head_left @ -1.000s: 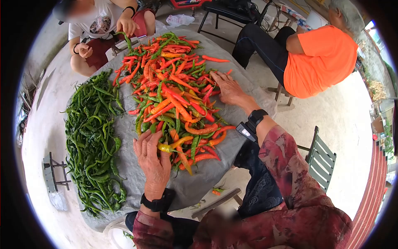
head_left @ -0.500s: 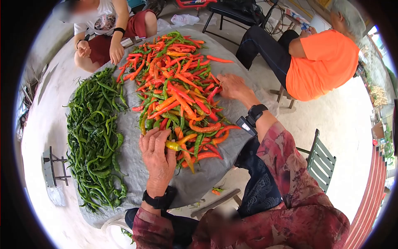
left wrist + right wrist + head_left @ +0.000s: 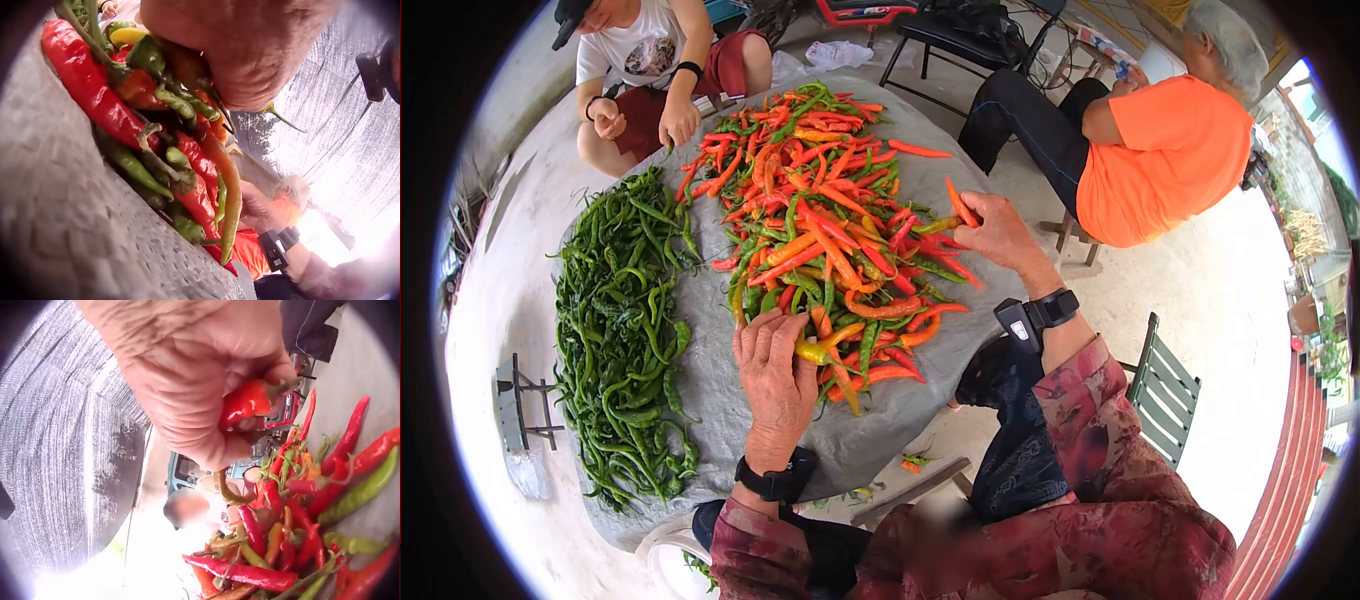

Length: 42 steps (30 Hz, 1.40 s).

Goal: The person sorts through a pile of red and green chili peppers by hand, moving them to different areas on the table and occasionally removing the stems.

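Someone in orange (image 3: 1165, 160) is parked on a low stool (image 3: 1055, 228) near a black chair (image 3: 945, 32). Green slatted chair (image 3: 1165, 395) off right, crumpled plastic bag (image 3: 838, 54) on the floor.

A lane of grey sheet (image 3: 710, 300) runs between the green chili heap (image 3: 625, 340) and the mixed chili pile (image 3: 830, 215), leaving a hand room to pass until the two nearly meet at the far end, where a seated person's hand (image 3: 680, 122) hangs close by. The left hand (image 3: 777, 370), gripping a yellow chili (image 3: 812, 352), blocks the pile's near-left flank. At right, the right hand (image 3: 1000, 240) and its forearm bar the side margin, a pinched red chili (image 3: 247, 403) jutting up; beyond, one outlying chili (image 3: 920, 149) lies across that margin. The near side offers an open approach over sheet.
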### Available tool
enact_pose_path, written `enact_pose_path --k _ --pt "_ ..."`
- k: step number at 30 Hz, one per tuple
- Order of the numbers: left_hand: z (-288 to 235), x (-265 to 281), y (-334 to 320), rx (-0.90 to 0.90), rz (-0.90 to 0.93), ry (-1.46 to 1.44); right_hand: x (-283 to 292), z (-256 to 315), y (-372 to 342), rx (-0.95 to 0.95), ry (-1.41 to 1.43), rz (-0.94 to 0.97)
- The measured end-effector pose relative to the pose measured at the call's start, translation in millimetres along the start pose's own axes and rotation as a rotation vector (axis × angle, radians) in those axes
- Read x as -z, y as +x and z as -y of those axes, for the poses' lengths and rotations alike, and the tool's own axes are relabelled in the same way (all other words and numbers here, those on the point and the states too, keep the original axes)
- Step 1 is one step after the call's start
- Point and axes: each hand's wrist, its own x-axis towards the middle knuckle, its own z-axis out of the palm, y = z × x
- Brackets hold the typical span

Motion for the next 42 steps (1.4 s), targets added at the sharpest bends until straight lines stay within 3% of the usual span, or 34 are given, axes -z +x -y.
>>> enact_pose_path --k 4,7,11,14,17,20,22,24,27,30,37,40,42 --pt "-0.6 -1.0 1.1 -0.013 -0.006 0.016 0.2 31.4 -1.1 0.013 0.304 -0.083" --pt "-1.5 -0.4 1.6 -0.016 -0.002 0.011 -7.2 62.5 6.9 0.091 0.3 -0.203" --pt "-1.8 0.0 2.5 -0.016 0.022 0.007 -32.5 96.0 26.4 0.15 0.214 -0.139" --pt "1.3 -1.8 1.0 -0.035 0.019 0.014 -61.8 105.4 24.8 0.505 0.329 -0.227" --pt "-0.7 -0.6 1.7 -0.025 0.011 0.014 -53.2 100.3 23.2 0.4 0.341 -0.22" --pt "-1.1 2.6 2.9 -0.02 0.033 0.031 -34.9 67.9 51.7 0.136 0.379 -0.218" --pt "0.0 1.3 1.4 0.0 0.068 0.031 -38.3 11.8 83.9 0.114 0.069 -0.173" --pt "1.2 0.4 1.0 0.012 0.063 0.039 -41.6 -24.1 105.7 -0.039 -0.25 -0.038" --pt "-0.6 0.5 3.4 0.011 0.048 0.052 -51.2 -43.6 127.2 -0.153 -0.4 0.068" --pt "-0.3 0.0 4.1 0.016 0.067 0.008 -71.9 -57.3 140.8 -0.064 -0.413 -0.029" --pt "1.3 -1.3 1.5 0.049 0.078 0.026 -73.8 -57.7 149.1 -0.155 -0.581 0.086" --pt "1.7 -2.4 1.1 0.036 0.071 0.031 -61.8 -67.0 142.0 -0.1 -0.56 0.087" --pt "0.8 -2.5 1.2 0.032 0.067 0.025 -54.9 -71.2 132.9 0.068 -0.555 0.182"
